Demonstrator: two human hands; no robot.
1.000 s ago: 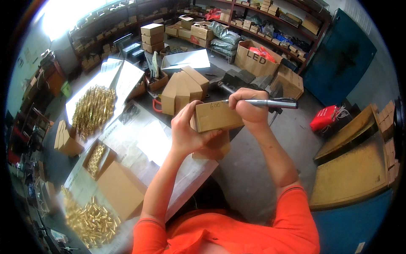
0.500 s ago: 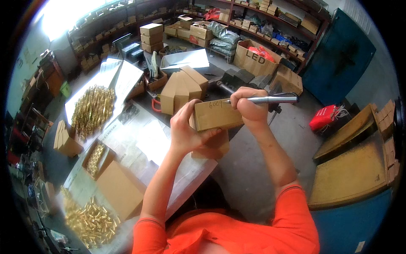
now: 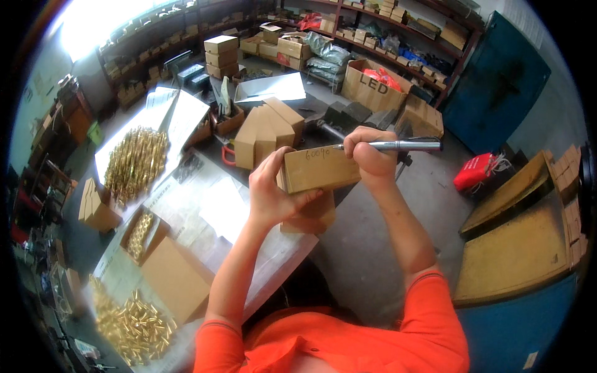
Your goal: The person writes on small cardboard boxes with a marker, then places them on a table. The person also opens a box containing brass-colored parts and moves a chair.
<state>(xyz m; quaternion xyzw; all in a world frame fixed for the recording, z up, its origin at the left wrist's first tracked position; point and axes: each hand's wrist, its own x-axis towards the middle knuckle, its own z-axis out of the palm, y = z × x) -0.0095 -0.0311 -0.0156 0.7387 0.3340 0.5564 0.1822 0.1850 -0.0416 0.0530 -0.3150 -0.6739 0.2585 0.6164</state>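
Note:
My left hand (image 3: 272, 189) grips a small brown cardboard box (image 3: 320, 171) by its left end, thumb along the near lower edge and fingers over the far side. In my right hand (image 3: 373, 155) is a silver pen (image 3: 407, 145), pinched near its tip, its barrel pointing right. The tip meets the box's upper face, at the end of a short row of dark handwritten marks. Below the held box another cardboard box (image 3: 311, 214) is partly hidden. Just beyond my left hand stands a group of closed cardboard boxes (image 3: 264, 133).
On the table at left lie a pile of long brass-coloured pieces (image 3: 138, 160), a heap of short brass-coloured tubes (image 3: 140, 326), an open box of brass parts (image 3: 142, 235) and a large cardboard box (image 3: 177, 278). A red bag (image 3: 474, 174) sits on the floor at right, near yellowish panels (image 3: 513, 255).
The pen tip has moved slightly to the right along the box, and another handwritten mark has appeared on it. My left hand keeps its hold.

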